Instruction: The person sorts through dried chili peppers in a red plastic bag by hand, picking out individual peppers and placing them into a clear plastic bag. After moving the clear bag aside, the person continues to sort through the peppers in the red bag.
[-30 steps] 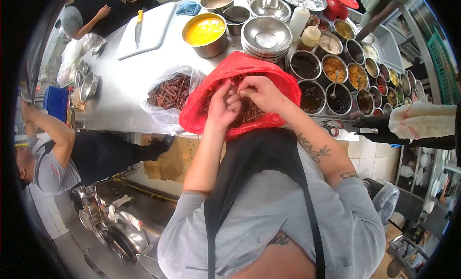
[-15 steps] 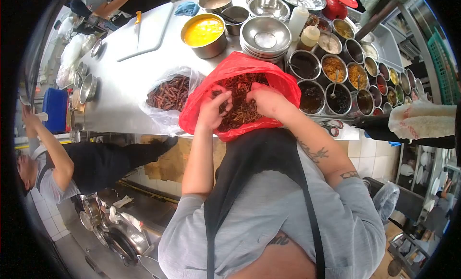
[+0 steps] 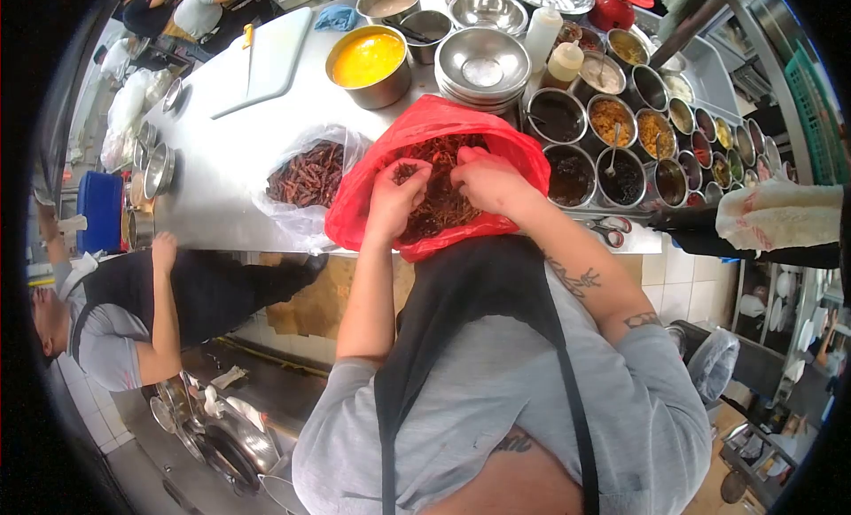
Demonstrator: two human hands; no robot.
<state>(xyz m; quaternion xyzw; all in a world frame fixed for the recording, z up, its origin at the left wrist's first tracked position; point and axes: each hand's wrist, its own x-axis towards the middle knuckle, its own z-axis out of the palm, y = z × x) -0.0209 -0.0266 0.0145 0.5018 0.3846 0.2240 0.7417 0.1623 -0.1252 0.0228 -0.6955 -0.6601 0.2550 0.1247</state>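
A red plastic bag (image 3: 355, 215) lies wide open on the table in front of me, holding a pile of dark red dried chilies (image 3: 443, 215). Over the left side of the pile, my left hand (image 3: 397, 198) is closed, with some dried chilies between its fingers. My right hand (image 3: 493, 183) reaches in from the other side, its fingers curled together; what they hold is hidden. Just left of the red bag stands a clear plastic bag (image 3: 306, 229) with larger whole dried chilies (image 3: 307, 175) in it.
Behind the bags are a pot of yellow liquid (image 3: 370, 61) and stacked metal bowls (image 3: 483, 63). Sauce and topping containers (image 3: 567, 174) line the right. Scissors (image 3: 610, 231) lie at the front edge. A knife (image 3: 248, 58) rests on a white cutting board (image 3: 279, 58). A co-worker (image 3: 115, 324) stands at left.
My left hand's fingers have closed together around dried chilies. My right hand has shifted slightly left and curled more. The co-worker at left has lowered an arm.
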